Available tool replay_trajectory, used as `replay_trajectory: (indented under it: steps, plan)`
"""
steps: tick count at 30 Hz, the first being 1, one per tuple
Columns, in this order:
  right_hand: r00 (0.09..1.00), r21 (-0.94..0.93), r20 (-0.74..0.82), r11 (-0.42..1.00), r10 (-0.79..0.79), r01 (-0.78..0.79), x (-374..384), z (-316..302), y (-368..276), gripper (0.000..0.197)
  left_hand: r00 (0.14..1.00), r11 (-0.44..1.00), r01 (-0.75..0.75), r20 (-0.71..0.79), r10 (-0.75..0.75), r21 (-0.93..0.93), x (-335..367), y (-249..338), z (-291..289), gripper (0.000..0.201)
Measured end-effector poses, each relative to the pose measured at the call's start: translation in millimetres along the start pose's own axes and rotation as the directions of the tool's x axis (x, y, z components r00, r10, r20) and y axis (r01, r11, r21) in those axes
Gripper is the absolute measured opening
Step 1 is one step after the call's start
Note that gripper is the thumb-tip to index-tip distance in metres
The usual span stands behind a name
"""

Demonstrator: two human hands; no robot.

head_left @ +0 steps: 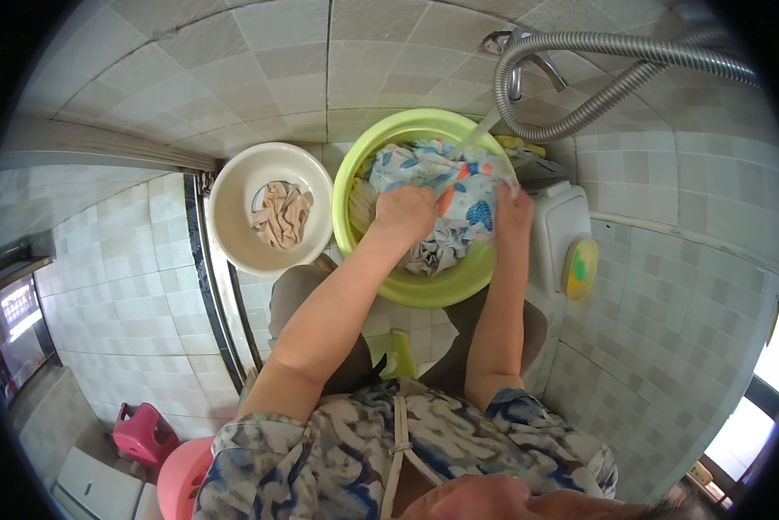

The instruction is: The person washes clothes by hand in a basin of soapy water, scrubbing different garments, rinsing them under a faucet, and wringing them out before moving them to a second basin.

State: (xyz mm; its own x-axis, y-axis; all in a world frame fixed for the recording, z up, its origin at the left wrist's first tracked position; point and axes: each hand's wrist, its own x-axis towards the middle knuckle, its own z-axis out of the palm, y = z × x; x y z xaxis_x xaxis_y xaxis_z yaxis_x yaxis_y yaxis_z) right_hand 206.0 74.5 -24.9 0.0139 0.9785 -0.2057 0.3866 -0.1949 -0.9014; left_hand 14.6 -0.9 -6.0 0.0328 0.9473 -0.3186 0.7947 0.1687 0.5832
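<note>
A white cloth with blue leaves and orange patches [467, 186] is stretched over the large yellow-green basin [352, 165]. My left hand [407, 214] is closed on its left part, knuckles up. At the basin's right side my right hand [512, 215] pinches the cloth's edge. A stream of water [480, 130] falls from above onto the cloth. Under it lie a crumpled grey cloth [437, 251] and a pale yellow one [361, 204], both partly covered.
Left of the basin stands a cream basin [224, 221] with a beige cloth [281, 215] in it. A metal tap [517, 78] and a ribbed hose [571, 42] hang on the wall. Right are a white bin [556, 227] and a yellow-green brush-like item [580, 269]. Pink stool [144, 433] lower left.
</note>
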Motion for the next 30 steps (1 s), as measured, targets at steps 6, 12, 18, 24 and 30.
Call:
replay_trajectory:
  steps: [6, 12, 18, 24, 30]
  plan:
    - [0.996, -0.031, 0.067, 0.998, -0.06, 0.063, -41.5, -6.4, -104.8, 0.022, 1.0, 1.0, -0.009, 0.023, 0.008, 0.007, -3.5, 4.3, -5.5, 0.028]
    - [0.888, -0.388, 0.403, 0.838, -0.22, 0.384, -16.6, 12.9, -49.0, 0.065, 0.989, 0.996, -0.012, -0.149, 0.025, 0.09, -0.7, -13.2, 2.0, 0.026]
    - [0.898, -0.853, 0.433, 0.361, 0.082, 0.378, 2.8, 115.1, 23.2, 0.071, 0.989, 0.995, 0.004, -0.145, 0.011, 0.103, -7.9, -19.1, -0.8, 0.026]
    - [0.769, 0.118, 0.44, 0.818, 0.464, -0.562, 121.9, 50.9, 178.3, 0.057, 0.999, 0.999, -0.045, -0.006, 0.045, 0.022, 8.4, 14.3, -4.2, 0.028]
    - [0.984, 0.613, 0.074, 0.771, 0.161, -0.173, 60.9, 52.2, 166.5, 0.043, 1.0, 1.0, -0.012, -0.005, 0.012, 0.005, 4.0, -0.5, -5.3, 0.033]
